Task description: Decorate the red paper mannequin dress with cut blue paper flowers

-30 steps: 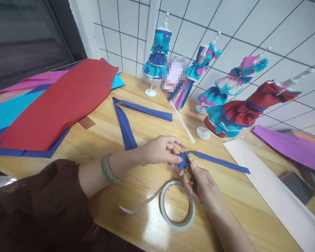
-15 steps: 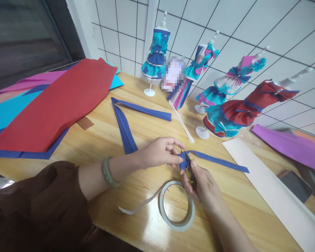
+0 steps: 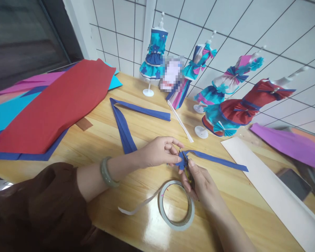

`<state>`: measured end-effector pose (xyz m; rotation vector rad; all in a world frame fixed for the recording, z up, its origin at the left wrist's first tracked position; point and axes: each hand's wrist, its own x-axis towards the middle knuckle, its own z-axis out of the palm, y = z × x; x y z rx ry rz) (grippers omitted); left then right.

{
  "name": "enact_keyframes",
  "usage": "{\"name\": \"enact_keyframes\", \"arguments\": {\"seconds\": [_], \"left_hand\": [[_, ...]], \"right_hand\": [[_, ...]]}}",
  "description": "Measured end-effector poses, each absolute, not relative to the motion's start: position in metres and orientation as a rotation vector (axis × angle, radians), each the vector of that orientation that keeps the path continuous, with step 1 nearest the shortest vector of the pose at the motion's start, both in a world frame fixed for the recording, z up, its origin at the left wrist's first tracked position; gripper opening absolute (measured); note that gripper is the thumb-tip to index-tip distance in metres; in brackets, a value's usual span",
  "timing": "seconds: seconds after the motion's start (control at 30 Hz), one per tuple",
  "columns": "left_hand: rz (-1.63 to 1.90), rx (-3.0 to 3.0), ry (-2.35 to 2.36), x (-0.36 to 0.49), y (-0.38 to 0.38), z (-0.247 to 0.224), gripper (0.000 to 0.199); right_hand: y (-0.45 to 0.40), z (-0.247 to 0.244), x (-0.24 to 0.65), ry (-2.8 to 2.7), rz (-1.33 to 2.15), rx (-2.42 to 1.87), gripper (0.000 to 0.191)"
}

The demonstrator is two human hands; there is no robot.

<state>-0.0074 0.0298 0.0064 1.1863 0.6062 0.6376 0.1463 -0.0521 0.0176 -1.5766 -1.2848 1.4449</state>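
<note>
My left hand [image 3: 162, 152] pinches a small piece of blue paper [image 3: 182, 163], cut with notched edges, between thumb and fingers. Small dark scissors [image 3: 188, 172] with yellow on them are in the grip of my right hand [image 3: 201, 180]. Their blades lie against the blue piece, slightly spread. Just beyond both hands, a long blue strip [image 3: 220, 161] runs to the right across the wooden table [image 3: 131, 192]. A roll of tape [image 3: 161, 206] with a loose tail lies below my hands.
A folded blue strip [image 3: 124, 131] lies beyond my left forearm. Red paper [image 3: 60, 105] tops coloured sheets at left. Several small dressed mannequins, one in blue [image 3: 154, 52], stand along the tiled wall. At right are a long pale sheet [image 3: 267, 185], purple paper [image 3: 288, 143] and a dark phone-like object [image 3: 294, 183].
The view has shifted slightly. Both hands stay nearly in place, with the blue piece and the scissors blades a little changed in angle.
</note>
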Motion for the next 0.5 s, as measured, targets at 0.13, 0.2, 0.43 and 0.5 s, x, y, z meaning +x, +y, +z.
{"name": "enact_keyframes", "arguments": {"seconds": [0.13,0.2,0.43,0.5], "left_hand": [[0.653,1.184,0.615,-0.0063,0.0287,0.0042,0.039],[0.658,1.171,0.621,-0.0057,0.0280,0.0035,0.040],[0.684,1.147,0.632,-0.0025,0.0245,0.0055,0.041],[0.689,1.142,0.638,-0.0025,0.0237,0.0069,0.041]], "right_hand": [[-0.0517,0.0158,0.1462,-1.267,1.450,-1.566,0.049],[-0.0514,0.0146,0.1464,-1.253,1.457,-1.559,0.049],[-0.0514,0.0124,0.1465,-1.249,1.434,-1.540,0.050],[-0.0514,0.0128,0.1463,-1.260,1.421,-1.540,0.049]]}}
